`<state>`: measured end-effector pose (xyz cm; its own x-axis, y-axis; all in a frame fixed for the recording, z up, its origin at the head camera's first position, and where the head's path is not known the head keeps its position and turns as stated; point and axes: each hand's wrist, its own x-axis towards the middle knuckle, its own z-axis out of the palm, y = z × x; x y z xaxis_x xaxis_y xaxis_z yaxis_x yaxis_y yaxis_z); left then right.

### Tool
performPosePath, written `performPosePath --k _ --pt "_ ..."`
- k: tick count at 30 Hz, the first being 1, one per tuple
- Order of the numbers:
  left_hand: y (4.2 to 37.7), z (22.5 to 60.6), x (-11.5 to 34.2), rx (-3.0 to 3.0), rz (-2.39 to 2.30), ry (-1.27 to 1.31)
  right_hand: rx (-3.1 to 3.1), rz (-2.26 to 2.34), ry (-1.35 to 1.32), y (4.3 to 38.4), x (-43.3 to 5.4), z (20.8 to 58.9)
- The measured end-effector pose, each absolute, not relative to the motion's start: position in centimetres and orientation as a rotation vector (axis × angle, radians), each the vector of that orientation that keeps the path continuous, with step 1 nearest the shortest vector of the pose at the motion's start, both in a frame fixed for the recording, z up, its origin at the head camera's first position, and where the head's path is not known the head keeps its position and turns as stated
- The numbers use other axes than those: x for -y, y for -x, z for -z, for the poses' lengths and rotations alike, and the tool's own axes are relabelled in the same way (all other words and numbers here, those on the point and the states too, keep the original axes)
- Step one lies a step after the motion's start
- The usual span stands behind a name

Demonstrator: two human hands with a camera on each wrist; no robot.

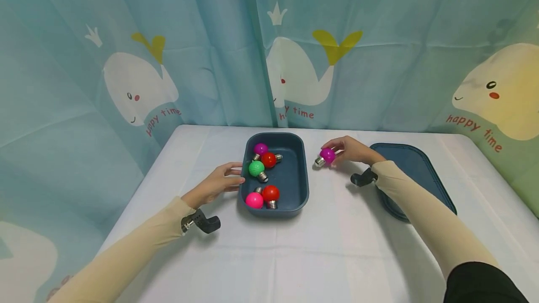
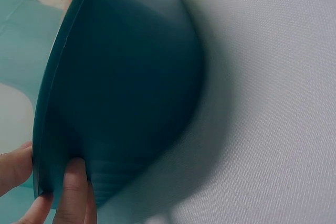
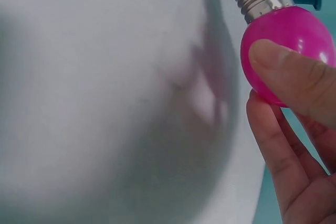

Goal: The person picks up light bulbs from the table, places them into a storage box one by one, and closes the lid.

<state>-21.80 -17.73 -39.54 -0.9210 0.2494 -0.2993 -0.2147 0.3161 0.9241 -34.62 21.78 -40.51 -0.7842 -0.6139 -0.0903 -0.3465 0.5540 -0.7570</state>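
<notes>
My right hand [image 1: 348, 147] pinches a purple light bulb [image 1: 327, 155] between thumb and fingers, over the table to the right of a dark blue bin [image 1: 296, 176]. In the right wrist view the thumb lies across the round part of the bulb [image 3: 310, 32], its silver screw base pointing away from the palm. At the bin's left side is my left hand [image 1: 215, 182], its fingertips touching the outer wall and rim. Inside the bin lie a purple bulb [image 1: 260, 148], a green bulb [image 1: 256, 168], a pink bulb [image 1: 254, 200] and two red bulbs, one upper [image 1: 268, 159], one lower [image 1: 271, 192].
A flat dark blue tray [image 1: 406, 167] lies to the right, partly under the right forearm in the head view. White cloth covers the table [image 1: 294, 256]. A whale-print curtain [image 1: 223, 60] hangs behind and at the sides. Each wrist wears a black camera mount [image 1: 206, 222].
</notes>
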Motion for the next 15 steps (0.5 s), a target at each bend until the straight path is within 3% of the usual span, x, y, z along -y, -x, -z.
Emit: performPosePath --k 15 --pt "21.8 39.4 17.6 -2.193 -1.637 -0.007 -2.453 0.987 0.744 35.2 -21.4 34.2"
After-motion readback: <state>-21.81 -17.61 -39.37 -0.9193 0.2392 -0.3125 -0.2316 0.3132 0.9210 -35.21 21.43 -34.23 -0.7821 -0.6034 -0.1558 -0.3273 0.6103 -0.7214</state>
